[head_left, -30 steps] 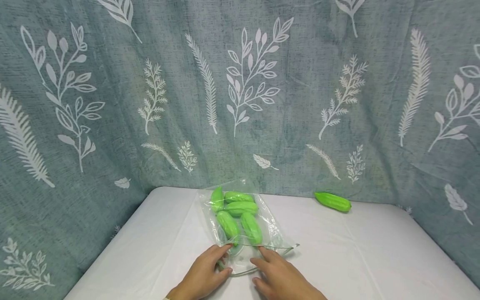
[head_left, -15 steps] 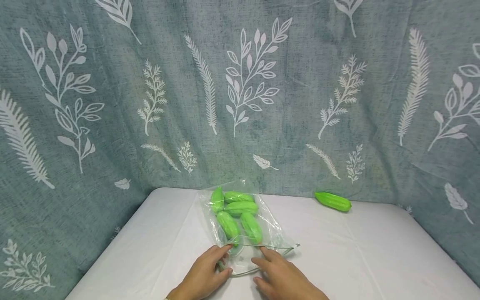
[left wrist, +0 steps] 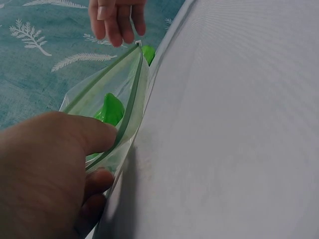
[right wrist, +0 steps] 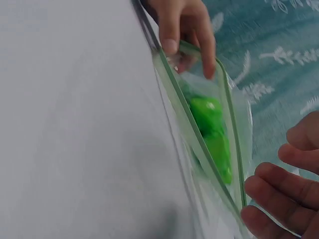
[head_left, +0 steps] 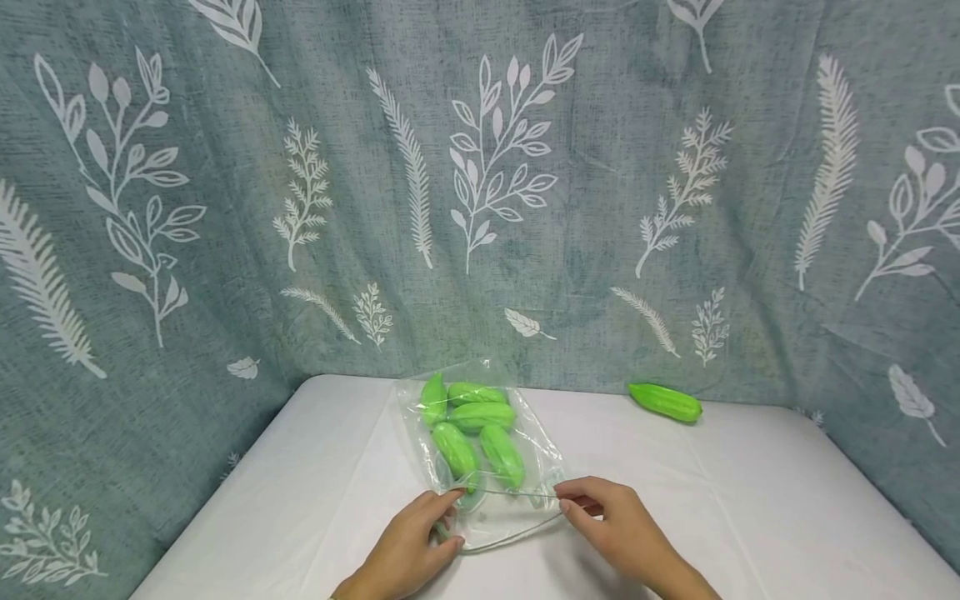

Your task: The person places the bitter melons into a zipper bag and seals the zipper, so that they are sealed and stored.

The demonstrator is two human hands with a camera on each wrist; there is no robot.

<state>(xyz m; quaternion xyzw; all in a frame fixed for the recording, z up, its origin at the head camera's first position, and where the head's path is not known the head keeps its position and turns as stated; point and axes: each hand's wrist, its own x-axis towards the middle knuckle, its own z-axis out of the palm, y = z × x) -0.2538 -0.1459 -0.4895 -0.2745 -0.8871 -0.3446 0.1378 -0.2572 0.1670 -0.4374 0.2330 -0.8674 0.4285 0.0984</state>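
A clear zip bag point(head_left: 536, 450) with a green-edged mouth lies on the white table, its mouth held apart toward me. Several bright green, ridged, cucumber-like vegetables point(head_left: 483, 416) are inside. My left hand point(head_left: 412, 542) grips the left side of the mouth; in the left wrist view its thumb point(left wrist: 97, 134) lies on the green rim, with the other fingers curled below. At the mouth's right corner is my right hand point(head_left: 615, 525). Its fingers point(right wrist: 271, 194) are loosely bent beside the corner in the right wrist view, thumb apart, and nothing is seen pinched between them.
Another green ridged vegetable point(head_left: 666, 402) lies outside the bag, at the back right of the white table point(head_left: 750, 500). A teal curtain point(head_left: 592, 208) with white leaf prints stands behind the table and along both sides.
My right hand has moved right, from the middle of the bag's mouth to its right corner. The mouth's near edge is drawn straighter there. My left hand and the vegetables stay put.
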